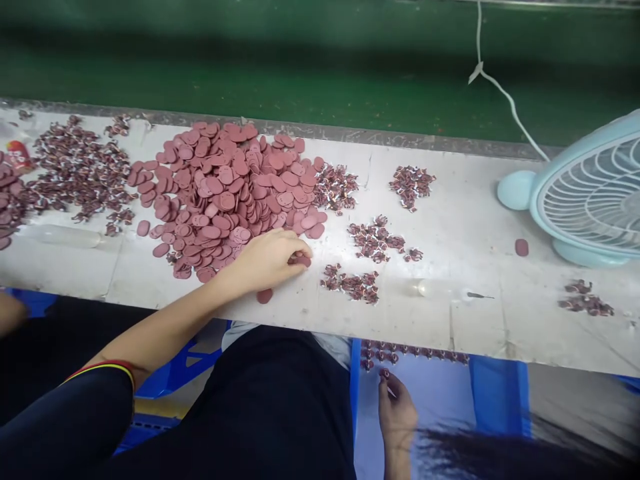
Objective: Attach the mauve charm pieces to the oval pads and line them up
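Note:
My left hand (267, 261) rests at the front edge of a large pile of reddish-brown oval discs (220, 180), its fingertips pinched on one oval disc (303, 261). Another oval disc (265, 296) lies just below my wrist, near the table's edge. Lower right, my right hand (399, 415) is over a blue-sided tray (440, 393). Between its thumb and finger is a small dark reddish-brown piece (384, 373). Rows of similar small pieces (415, 352) line the tray's far side, partly under the table edge.
Clusters of small dark figure-like pieces (375, 239) lie right of the pile, with a bigger heap (80, 167) at left. A light-blue fan (590, 193), a lone oval disc (521, 247) and a clear bottle-like applicator (440, 289) are on the right. Another person's arm (11, 313) shows at far left.

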Motion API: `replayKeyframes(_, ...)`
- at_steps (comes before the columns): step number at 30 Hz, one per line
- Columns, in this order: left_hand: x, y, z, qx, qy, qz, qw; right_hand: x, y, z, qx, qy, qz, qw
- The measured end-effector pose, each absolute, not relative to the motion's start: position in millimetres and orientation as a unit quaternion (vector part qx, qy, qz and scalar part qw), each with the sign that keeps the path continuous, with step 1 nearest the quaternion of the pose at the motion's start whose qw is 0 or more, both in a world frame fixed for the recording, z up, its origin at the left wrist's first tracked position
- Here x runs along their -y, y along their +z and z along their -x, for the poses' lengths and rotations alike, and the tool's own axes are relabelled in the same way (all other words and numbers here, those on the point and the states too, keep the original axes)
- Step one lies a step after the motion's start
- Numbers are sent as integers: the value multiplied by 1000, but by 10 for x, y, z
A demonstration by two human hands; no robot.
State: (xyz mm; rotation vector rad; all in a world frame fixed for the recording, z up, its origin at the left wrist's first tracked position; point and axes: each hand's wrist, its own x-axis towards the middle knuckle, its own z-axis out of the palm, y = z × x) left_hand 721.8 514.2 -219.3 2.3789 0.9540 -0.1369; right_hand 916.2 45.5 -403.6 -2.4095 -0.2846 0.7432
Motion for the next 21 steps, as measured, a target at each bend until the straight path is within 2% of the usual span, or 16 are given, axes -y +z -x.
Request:
replayKeyframes(4, -5168, -2114, -7265, -361, -52, -870, 332, -349, -4327, -9092, 108, 291, 917, 249)
replayKeyframes(12, -5035, -1972, -7171, -423, 70, -695, 578, -217, -4626, -9060, 113, 323, 923, 178)
replayKeyframes(16, -4992, -2022, -7077, -416, 101, -613, 664, -231, -4590, -9074, 123, 317, 923, 178)
replayKeyframes(21, -4935, -2074, -7030, -388, 173, -587, 689, -370, -4481, -9052, 119, 275, 927, 227)
